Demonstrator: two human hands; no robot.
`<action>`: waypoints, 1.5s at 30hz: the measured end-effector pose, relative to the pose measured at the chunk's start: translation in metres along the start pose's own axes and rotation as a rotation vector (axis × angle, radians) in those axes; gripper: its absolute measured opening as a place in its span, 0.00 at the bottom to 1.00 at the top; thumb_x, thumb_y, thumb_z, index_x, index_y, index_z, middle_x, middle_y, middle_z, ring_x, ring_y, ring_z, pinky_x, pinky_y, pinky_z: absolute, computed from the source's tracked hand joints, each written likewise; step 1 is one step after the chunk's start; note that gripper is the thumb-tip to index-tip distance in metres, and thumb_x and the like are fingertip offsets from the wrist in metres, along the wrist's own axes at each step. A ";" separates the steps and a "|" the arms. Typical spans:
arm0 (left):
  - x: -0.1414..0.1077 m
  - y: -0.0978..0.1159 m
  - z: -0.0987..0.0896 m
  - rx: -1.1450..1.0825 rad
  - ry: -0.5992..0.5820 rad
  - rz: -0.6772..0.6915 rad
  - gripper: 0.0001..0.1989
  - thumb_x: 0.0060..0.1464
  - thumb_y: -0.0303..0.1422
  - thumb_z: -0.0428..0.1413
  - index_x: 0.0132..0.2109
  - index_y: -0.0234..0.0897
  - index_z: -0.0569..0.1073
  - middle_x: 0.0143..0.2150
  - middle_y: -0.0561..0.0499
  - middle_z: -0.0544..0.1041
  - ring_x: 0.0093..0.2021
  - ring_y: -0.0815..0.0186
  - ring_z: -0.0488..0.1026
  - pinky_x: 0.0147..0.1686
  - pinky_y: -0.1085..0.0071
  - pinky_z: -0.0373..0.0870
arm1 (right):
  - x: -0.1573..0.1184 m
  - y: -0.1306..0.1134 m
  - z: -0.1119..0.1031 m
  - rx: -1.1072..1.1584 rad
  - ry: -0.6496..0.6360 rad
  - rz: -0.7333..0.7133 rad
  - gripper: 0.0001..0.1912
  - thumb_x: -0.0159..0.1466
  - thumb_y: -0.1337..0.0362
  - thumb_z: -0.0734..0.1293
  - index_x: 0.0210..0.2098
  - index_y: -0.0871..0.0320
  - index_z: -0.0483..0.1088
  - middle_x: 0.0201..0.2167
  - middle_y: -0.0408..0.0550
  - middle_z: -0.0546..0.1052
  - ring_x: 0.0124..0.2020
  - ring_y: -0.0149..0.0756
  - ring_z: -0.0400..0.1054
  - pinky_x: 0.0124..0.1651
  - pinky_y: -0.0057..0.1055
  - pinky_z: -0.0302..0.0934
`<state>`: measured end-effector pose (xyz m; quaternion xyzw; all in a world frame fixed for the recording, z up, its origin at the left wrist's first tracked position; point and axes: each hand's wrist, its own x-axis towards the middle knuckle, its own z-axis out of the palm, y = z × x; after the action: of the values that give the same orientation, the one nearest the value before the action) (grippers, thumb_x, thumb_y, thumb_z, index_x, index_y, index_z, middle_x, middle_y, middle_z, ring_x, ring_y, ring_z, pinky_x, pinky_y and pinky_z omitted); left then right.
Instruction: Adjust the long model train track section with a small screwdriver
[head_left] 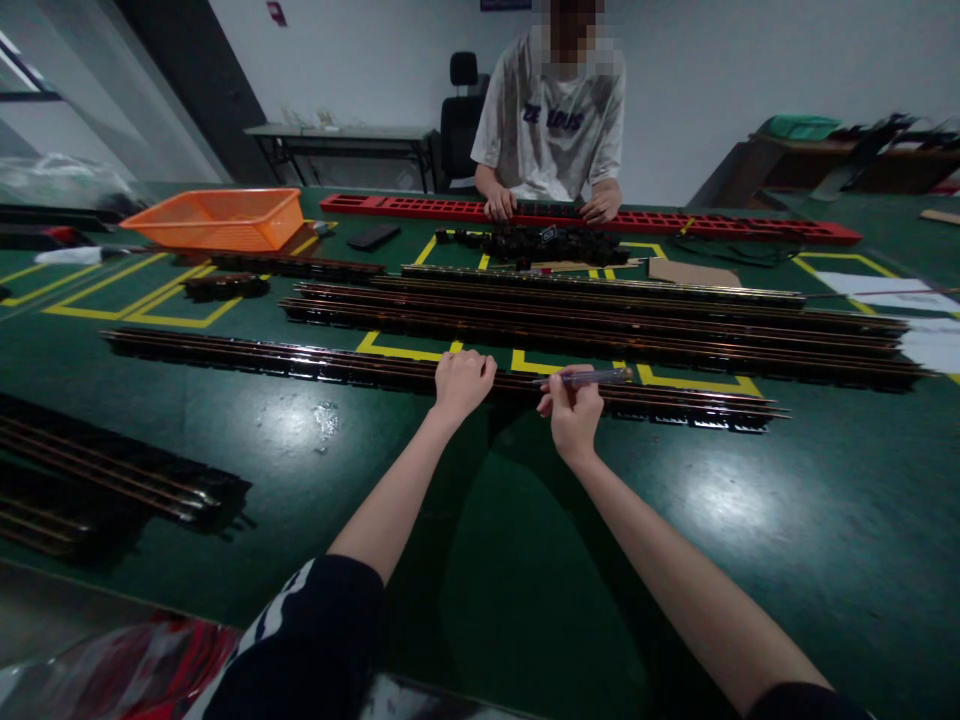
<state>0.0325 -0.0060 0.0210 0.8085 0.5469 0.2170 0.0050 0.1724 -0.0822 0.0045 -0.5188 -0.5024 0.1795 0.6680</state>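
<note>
Indoors, above green tabletop (840, 510), right hand (574, 412) grips a tool (606, 377), left hand (459, 386)'s grasp unclear.

The green tabletop (825, 520), marked with yellow lines (412, 352), carries an orange basket (217, 237). Just right of the basket starts a long red frame (420, 208), running away rightward; a flat black object (373, 237) and a dark jumbled cluster (559, 245) also lie to its right. Nearer the person than the basket lie a small dark part (226, 287) and, nearer again, a long dark strip (225, 350). Similar bundled strips (600, 320) lie right of the basket, with white sheets (885, 290) far to its right.
</note>
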 end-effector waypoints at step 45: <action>-0.004 0.001 0.001 -0.007 -0.033 0.094 0.23 0.61 0.33 0.37 0.32 0.34 0.75 0.36 0.45 0.77 0.36 0.62 0.71 0.41 0.64 0.63 | 0.000 0.001 0.001 0.056 -0.020 0.038 0.06 0.61 0.61 0.62 0.33 0.56 0.59 0.21 0.37 0.69 0.15 0.26 0.64 0.16 0.23 0.59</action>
<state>0.0327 -0.0103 0.0192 0.8368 0.5073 0.2058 0.0066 0.1724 -0.0813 0.0040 -0.5077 -0.4937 0.2112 0.6737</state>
